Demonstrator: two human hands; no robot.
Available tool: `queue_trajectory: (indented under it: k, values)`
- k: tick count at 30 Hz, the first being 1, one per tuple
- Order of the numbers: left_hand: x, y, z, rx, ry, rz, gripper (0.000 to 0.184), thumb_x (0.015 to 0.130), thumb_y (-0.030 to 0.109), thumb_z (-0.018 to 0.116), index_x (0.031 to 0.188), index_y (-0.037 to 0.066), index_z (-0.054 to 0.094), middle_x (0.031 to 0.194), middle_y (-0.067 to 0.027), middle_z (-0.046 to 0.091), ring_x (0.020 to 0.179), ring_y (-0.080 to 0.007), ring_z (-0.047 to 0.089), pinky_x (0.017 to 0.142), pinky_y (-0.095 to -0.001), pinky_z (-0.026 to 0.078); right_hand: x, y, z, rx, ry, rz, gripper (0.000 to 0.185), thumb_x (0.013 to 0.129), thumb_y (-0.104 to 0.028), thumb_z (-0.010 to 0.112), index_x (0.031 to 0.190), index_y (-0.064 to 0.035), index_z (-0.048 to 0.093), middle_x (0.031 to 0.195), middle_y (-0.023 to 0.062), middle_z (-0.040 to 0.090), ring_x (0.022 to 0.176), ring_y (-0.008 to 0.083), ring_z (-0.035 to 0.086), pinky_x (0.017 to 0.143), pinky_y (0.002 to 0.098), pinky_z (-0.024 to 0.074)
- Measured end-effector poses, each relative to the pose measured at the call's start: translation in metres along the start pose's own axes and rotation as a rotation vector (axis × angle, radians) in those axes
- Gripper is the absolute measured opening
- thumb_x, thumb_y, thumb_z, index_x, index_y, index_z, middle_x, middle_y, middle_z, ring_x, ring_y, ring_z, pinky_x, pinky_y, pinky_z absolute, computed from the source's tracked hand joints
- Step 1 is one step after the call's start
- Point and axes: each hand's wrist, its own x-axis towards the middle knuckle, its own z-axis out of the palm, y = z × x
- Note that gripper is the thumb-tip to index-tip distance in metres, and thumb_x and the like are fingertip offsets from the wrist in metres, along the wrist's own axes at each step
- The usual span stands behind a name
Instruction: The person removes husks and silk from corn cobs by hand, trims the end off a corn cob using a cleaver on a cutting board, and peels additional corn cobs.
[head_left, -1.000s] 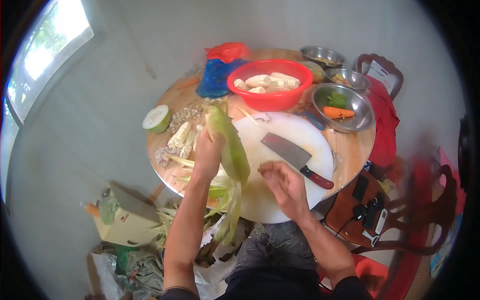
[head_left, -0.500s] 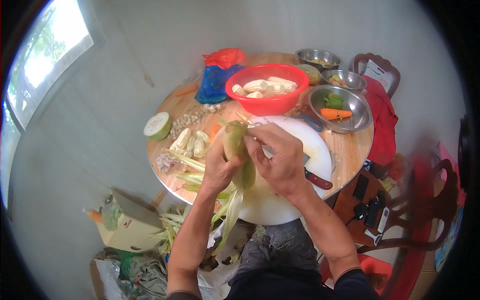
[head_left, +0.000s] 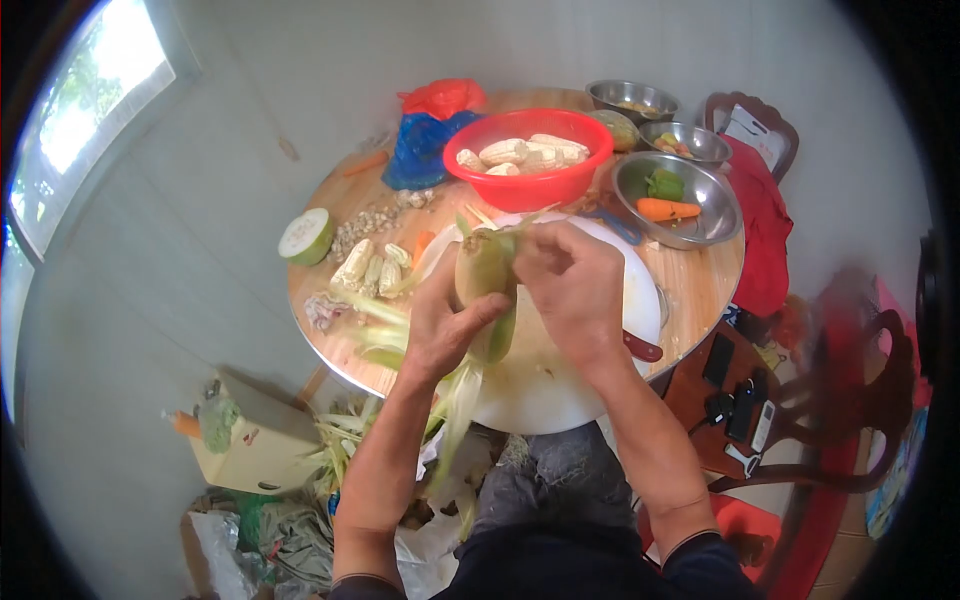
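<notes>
Corn is over the board; I keep left hand fingers curled round it, right hand fingertips pinching husk.

My basin is red, my board white. I see orange carrot, green pepper, a light-brown surface with wood grain, and pale-green husk.
</notes>
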Motion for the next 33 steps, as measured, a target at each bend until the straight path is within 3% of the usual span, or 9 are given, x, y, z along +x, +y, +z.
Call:
queue_trajectory:
  k: [1, 4, 11, 13, 17, 22, 26, 29, 33]
  values:
    - [0.0, 0.002, 0.001, -0.011, 0.016, 0.003, 0.054, 0.088, 0.031, 0.077, 0.128, 0.0, 0.059, 0.109, -0.0055, 0.064, 0.103, -0.0162, 0.062, 0.09, -0.0325, 0.05, -0.002, 0.006, 0.0, 0.246, -0.009, 0.239, 0.012, 0.09, -0.009, 0.067, 0.092, 0.0022, 0.071, 0.079, 0.0065, 0.071, 0.07, 0.0138, 0.069, 0.064, 0.0315, 0.0556]
    - [0.003, -0.006, 0.002, -0.042, 0.069, 0.022, 0.05, 0.09, 0.029, 0.072, 0.128, -0.001, 0.059, 0.111, -0.0083, 0.064, 0.105, -0.0185, 0.062, 0.092, -0.0337, 0.049, -0.009, 0.018, 0.001, 0.4, 0.031, 0.479, 0.019, 0.096, -0.012, 0.065, 0.096, 0.0062, 0.07, 0.085, 0.0069, 0.071, 0.076, 0.0114, 0.068, 0.066, 0.0288, 0.0555]
    - [0.006, -0.012, 0.007, -0.061, 0.097, 0.026, 0.06, 0.091, 0.034, 0.068, 0.137, -0.002, 0.052, 0.126, -0.0134, 0.059, 0.117, -0.0217, 0.057, 0.101, -0.0372, 0.045, -0.014, 0.012, 0.014, 0.661, 0.08, 0.365, 0.028, 0.099, -0.019, 0.065, 0.105, 0.0086, 0.068, 0.092, 0.0091, 0.071, 0.079, 0.0135, 0.067, 0.072, 0.0277, 0.0558]
    - [0.004, -0.013, 0.011, 0.043, 0.102, 0.053, 0.063, 0.092, 0.037, 0.067, 0.139, -0.002, 0.049, 0.129, -0.0132, 0.057, 0.12, -0.0222, 0.055, 0.103, -0.0374, 0.044, -0.014, 0.014, 0.012, 0.253, -0.022, 0.095, 0.03, 0.101, -0.021, 0.063, 0.104, 0.0089, 0.068, 0.094, 0.0088, 0.07, 0.083, 0.0149, 0.068, 0.076, 0.0297, 0.0584]
    - [-0.003, -0.009, 0.014, 0.01, 0.173, 0.084, 0.06, 0.094, 0.035, 0.064, 0.139, -0.002, 0.05, 0.126, -0.0124, 0.059, 0.12, -0.0229, 0.056, 0.104, -0.0375, 0.044, -0.016, 0.024, 0.014, 0.504, -0.051, 0.275, 0.03, 0.103, -0.022, 0.062, 0.104, 0.0078, 0.068, 0.098, 0.0092, 0.07, 0.085, 0.0163, 0.069, 0.079, 0.0318, 0.0602]
    - [-0.003, -0.024, -0.008, -0.016, 0.247, 0.253, 0.053, 0.094, 0.031, 0.061, 0.134, -0.002, 0.053, 0.116, -0.0116, 0.062, 0.107, -0.0213, 0.058, 0.095, -0.0362, 0.046, -0.032, 0.036, 0.034, 0.919, 0.086, 0.667, 0.028, 0.104, -0.023, 0.061, 0.109, 0.0019, 0.071, 0.103, 0.0109, 0.073, 0.087, 0.0184, 0.071, 0.084, 0.0343, 0.0588]
    - [-0.008, -0.01, -0.001, 0.156, 0.304, 0.186, 0.041, 0.091, 0.026, 0.067, 0.121, -0.001, 0.057, 0.104, -0.0114, 0.064, 0.099, -0.0195, 0.06, 0.086, -0.0344, 0.048, -0.04, 0.026, 0.044, 0.943, 0.159, 0.611, 0.03, 0.104, -0.02, 0.06, 0.108, 0.0079, 0.07, 0.098, 0.0101, 0.071, 0.086, 0.0181, 0.07, 0.081, 0.0322, 0.0604]
    - [-0.005, -0.003, 0.002, 0.351, 0.377, 0.164, 0.038, 0.088, 0.021, 0.072, 0.116, 0.0, 0.058, 0.098, -0.0095, 0.065, 0.09, -0.0201, 0.062, 0.08, -0.0339, 0.051, -0.042, 0.021, 0.049, 0.694, 0.157, 0.522, 0.028, 0.104, -0.018, 0.06, 0.108, 0.0079, 0.069, 0.101, 0.0106, 0.071, 0.086, 0.0171, 0.07, 0.081, 0.0314, 0.0594]
    - [0.003, -0.022, -0.031, 0.226, 0.591, 0.117, 0.027, 0.092, 0.018, 0.069, 0.11, 0.0, 0.059, 0.091, -0.0082, 0.066, 0.076, -0.0181, 0.066, 0.069, -0.0336, 0.055, -0.058, 0.026, 0.048, 0.698, 0.177, 0.398, 0.026, 0.104, -0.015, 0.059, 0.108, 0.0085, 0.069, 0.099, 0.0102, 0.071, 0.085, 0.0155, 0.069, 0.081, 0.0315, 0.0586]
